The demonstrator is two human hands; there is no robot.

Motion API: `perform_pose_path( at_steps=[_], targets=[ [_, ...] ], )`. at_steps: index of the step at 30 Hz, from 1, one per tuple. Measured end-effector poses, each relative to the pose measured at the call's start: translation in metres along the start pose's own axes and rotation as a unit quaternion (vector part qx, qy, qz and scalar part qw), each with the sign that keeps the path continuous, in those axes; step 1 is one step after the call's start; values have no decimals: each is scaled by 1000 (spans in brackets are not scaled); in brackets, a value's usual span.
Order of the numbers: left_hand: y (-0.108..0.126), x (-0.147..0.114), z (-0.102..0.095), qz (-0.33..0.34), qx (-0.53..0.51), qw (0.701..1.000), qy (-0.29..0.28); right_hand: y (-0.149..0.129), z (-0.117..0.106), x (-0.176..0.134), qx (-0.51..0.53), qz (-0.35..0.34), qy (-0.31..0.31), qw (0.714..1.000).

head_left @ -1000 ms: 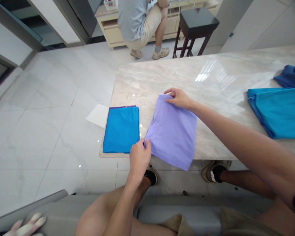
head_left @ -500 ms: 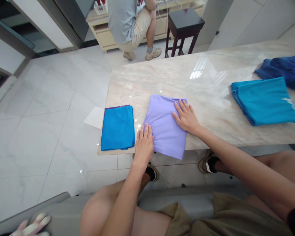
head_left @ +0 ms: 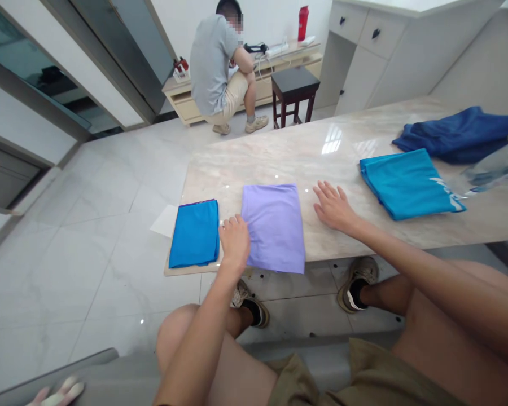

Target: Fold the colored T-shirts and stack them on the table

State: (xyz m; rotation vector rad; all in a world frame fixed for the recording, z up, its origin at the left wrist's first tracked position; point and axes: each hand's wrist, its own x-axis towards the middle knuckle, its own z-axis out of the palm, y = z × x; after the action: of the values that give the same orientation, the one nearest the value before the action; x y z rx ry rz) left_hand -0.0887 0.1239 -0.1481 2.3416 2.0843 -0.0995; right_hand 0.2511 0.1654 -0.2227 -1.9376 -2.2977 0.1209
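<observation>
A folded light-purple cloth [head_left: 275, 228] lies on the marble-patterned table, its near edge hanging slightly over the front edge. My left hand [head_left: 236, 242] is at its left edge, fingers bent and closed, with the thumb side against the fabric; the fingertips are partly hidden. Small creases run from there into the cloth. Right of the cloth, my right hand [head_left: 333, 207] hovers over or rests on the tabletop, fingers spread and holding nothing. A folded blue cloth [head_left: 195, 234] lies just left of my left hand.
Farther right are a folded turquoise cloth [head_left: 410, 183] with white print, a crumpled navy cloth [head_left: 461, 132] and a clear plastic item [head_left: 497, 166]. Beyond the table [head_left: 254, 155], a person [head_left: 214, 67] crouches near a dark stool [head_left: 296, 84] and a low cabinet [head_left: 182, 107].
My right hand has left the purple cloth and moved to its right. My left hand has shifted to the cloth's left edge, its fingers now bent. The cloth lies squarer; the view has tilted up.
</observation>
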Motion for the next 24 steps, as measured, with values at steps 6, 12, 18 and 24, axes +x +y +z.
perform_pose_path(
  at_steps=[6, 12, 18, 24],
  targets=[
    [-3, 56, 25, 247, -76, 966, -16, -43, 7, -1, 108, -157, -15, 982],
    [-14, 77, 57, 225, -75, 969, -67, -63, 21, 56, 143, -194, -14, 970],
    [-28, 76, 62, 197, -77, 976, -55, -39, 41, 91, 119, -138, -45, 982],
    [-17, 57, 53, 156, -58, 986, -32, -45, 34, 132, 151, -5, 3, 988]
  ],
)
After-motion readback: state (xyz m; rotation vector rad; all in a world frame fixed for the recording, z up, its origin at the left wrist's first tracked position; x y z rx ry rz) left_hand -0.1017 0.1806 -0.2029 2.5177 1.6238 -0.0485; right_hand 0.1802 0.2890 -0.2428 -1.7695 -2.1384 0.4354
